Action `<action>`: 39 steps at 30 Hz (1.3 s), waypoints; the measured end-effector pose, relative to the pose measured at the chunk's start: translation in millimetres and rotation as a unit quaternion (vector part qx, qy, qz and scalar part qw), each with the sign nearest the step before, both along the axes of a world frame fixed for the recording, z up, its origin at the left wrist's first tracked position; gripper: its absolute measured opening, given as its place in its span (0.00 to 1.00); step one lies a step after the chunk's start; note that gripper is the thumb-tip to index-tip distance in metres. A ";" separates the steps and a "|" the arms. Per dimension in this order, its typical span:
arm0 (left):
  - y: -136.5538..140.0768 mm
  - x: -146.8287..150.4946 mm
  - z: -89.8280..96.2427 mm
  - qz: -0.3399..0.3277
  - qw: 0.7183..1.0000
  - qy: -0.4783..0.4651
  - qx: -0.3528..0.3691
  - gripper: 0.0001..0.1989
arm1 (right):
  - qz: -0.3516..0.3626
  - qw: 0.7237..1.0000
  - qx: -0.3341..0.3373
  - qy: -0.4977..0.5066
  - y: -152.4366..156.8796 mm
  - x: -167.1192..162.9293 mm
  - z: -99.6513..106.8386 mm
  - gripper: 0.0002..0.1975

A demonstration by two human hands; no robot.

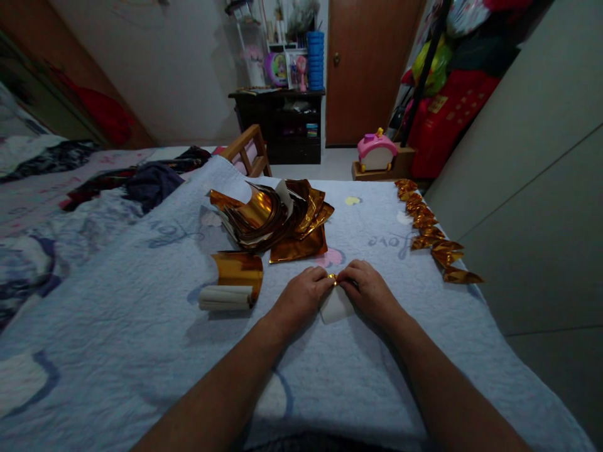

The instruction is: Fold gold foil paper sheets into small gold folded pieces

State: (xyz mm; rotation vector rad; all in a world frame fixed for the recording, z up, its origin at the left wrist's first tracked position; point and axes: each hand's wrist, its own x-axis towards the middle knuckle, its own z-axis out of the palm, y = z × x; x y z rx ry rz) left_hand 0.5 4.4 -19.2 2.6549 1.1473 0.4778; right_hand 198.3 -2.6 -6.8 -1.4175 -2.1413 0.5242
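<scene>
Between my hands lies a sheet of foil paper (337, 306), pale side up, with a gold edge showing at its far end. My left hand (306, 292) pinches that edge from the left. From the right, my right hand (367, 289) pinches the same edge, its fingertips close to the left ones. Beyond my left hand spreads a fanned pile of gold foil sheets (299, 245). Nearer on the left, a curled gold sheet (240, 270) lies against a rolled stack of pale paper (226, 297). A row of folded gold pieces (426, 232) runs along the right edge.
A blue patterned cloth (151, 345) covers the surface under my hands. Rumpled clothes (153, 185) lie to the left. A pale cabinet (532, 207) borders the right side. At the back stand a dark shelf (282, 141), a wooden door (367, 75) and a pink toy (377, 152).
</scene>
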 end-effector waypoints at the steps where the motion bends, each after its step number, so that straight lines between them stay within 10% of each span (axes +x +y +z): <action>1: 0.2 0.3 -0.2 0.003 1.000 -0.001 -0.002 0.11 | 0.001 1.000 0.001 0.001 0.0 0.1 -0.3 0.07; 39: -10.9 10.3 22.8 0.021 0.995 0.097 -0.019 0.13 | -0.004 1.000 0.012 -0.028 0.6 4.4 -5.0 0.08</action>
